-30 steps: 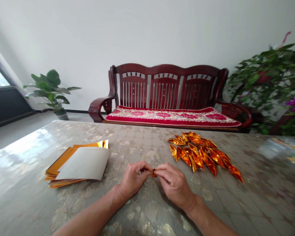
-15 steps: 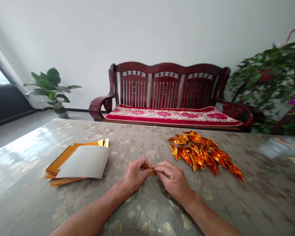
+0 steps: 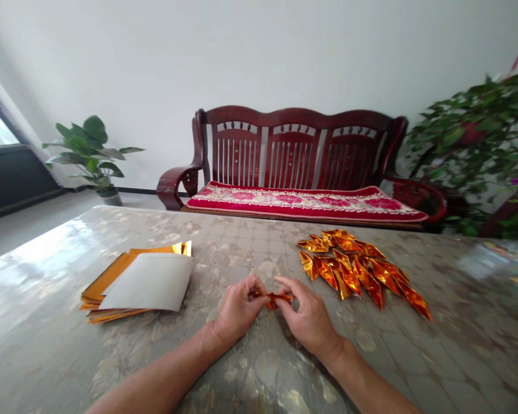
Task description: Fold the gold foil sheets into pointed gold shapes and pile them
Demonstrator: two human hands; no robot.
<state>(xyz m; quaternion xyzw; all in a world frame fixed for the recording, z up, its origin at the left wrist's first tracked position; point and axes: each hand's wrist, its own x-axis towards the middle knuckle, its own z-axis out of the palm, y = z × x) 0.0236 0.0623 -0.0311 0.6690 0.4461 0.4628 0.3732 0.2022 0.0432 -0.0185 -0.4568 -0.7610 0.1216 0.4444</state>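
Observation:
A small piece of folded gold foil paper (image 3: 273, 300) is held low over the near middle of the table. My left hand (image 3: 238, 305) pinches its left end between thumb and fingers, which hide part of it. At the other end, my right hand (image 3: 307, 313) has its thumb against the foil paper, with the index finger lifted off and the other fingers curled behind. Off to the right lies a pile of folded gold foil pieces (image 3: 349, 267), pointed at their ends. On the left is a stack of flat gold paper sheets (image 3: 107, 282), topped by a sheet with its white side up (image 3: 147, 282).
The table (image 3: 242, 379) has a glossy, patterned cover. Beyond it stands a dark red wooden bench (image 3: 289, 155) with a red floral cushion (image 3: 302, 201). A clear plastic bag (image 3: 496, 261) lies at the table's right. Potted plants (image 3: 90, 152) flank the bench.
My right index finger has lifted from the foil paper, so more of its right end shows. My left hand keeps its pinch. The view has shifted slightly.

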